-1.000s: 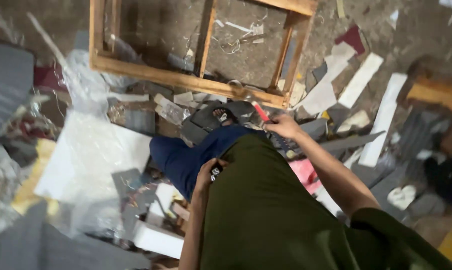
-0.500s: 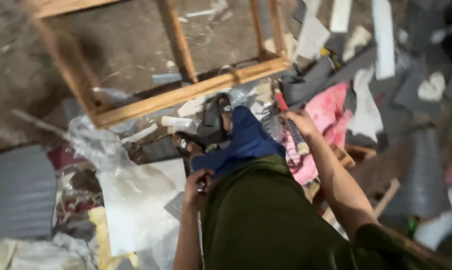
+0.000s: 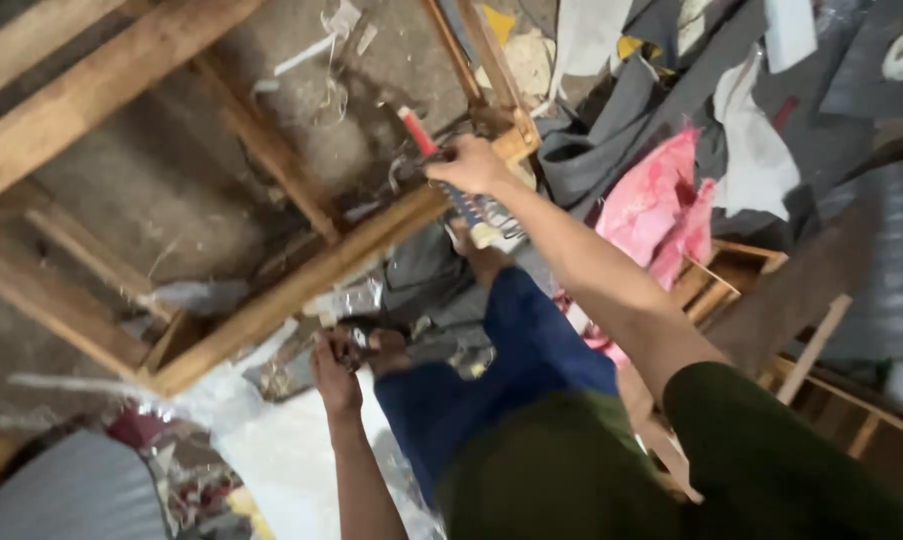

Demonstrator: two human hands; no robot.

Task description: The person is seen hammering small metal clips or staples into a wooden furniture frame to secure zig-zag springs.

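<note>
My right hand (image 3: pixel 469 165) reaches forward and grips a tool with a red handle (image 3: pixel 416 130), held at the corner of a wooden frame (image 3: pixel 302 280) that lies on the concrete floor. My left hand (image 3: pixel 338 368) is low by my knee, fingers curled around a small dark object that I cannot make out, close to the frame's near rail. My blue trouser leg (image 3: pixel 517 350) stretches toward the frame, my foot (image 3: pixel 482 258) under my right forearm.
Pink fabric (image 3: pixel 657 205), grey cloth scraps (image 3: pixel 612 150) and white pieces (image 3: pixel 762 140) litter the floor at right. A small wooden frame (image 3: pixel 762 275) lies by my right elbow. White plastic sheeting (image 3: pixel 282 450) and a grey corrugated sheet (image 3: pixel 72 495) lie at lower left.
The view swung so the wooden frame now fills the upper left. My right hand stretched forward with the red-handled tool to the frame's corner. My left hand stayed near my knee.
</note>
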